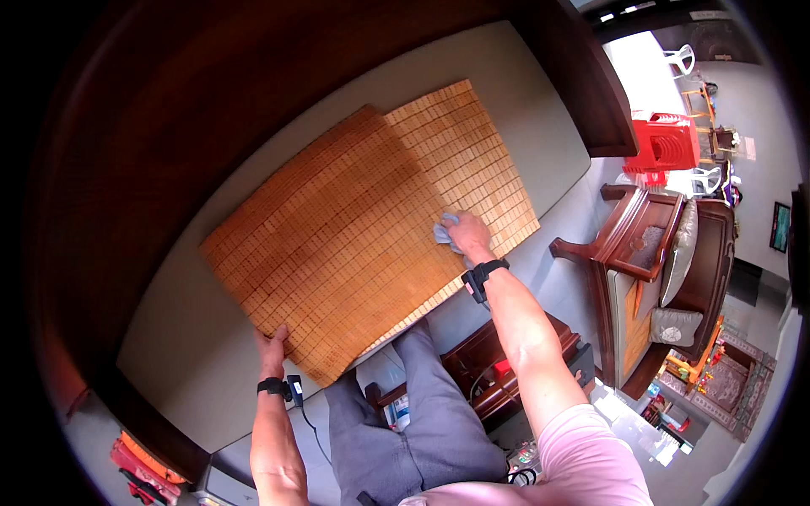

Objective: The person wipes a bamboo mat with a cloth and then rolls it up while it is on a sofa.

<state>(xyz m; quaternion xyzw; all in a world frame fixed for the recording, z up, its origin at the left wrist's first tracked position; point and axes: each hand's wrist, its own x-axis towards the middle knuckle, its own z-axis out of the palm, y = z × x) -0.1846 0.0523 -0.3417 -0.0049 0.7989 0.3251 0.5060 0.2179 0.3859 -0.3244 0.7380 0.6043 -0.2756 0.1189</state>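
Observation:
A bamboo mat (329,234) of small tiles lies folded over itself on the beige seat cushion (183,360) of a dark wooden bench. The paler lower layer (468,145) shows at the right. My right hand (471,235) presses a crumpled light-blue cloth (446,233) onto the mat, near the upper layer's right edge. At the mat's left edge is my left hand (272,350), thumb on top and the other fingers partly hidden at or under the edge. Both wrists wear black straps with small devices.
The dark wooden backrest (209,107) rises behind the cushion, with an armrest (582,82) at the right. A wooden armchair (633,246) with cushions stands to the right. Beyond it are red plastic stools (664,142). A cable (314,430) hangs from the left wrist device.

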